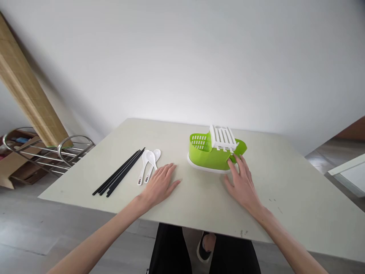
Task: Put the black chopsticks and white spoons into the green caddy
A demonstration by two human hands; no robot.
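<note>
My left hand (160,183) lies with fingers stretched out on the table, just right of several white spoons (145,167); it partly covers one spoon's handle. Left of the spoons, several black chopsticks (121,173) lie together at a slant. My right hand (241,182) is open at the right end of a green plastic utensil holder (207,158), its fingertips at or against the side; whether they press on it I cannot tell. The holder stands upright on a white base, and a slotted white rack (224,137) with small hooks sits across its top.
The pale table (199,201) backs onto a white wall (182,61). At the left on the floor stands a metal rack (54,152) with a cardboard box (17,163); a rolled mat (31,87) leans there. A white-edged object (349,167) is at far right.
</note>
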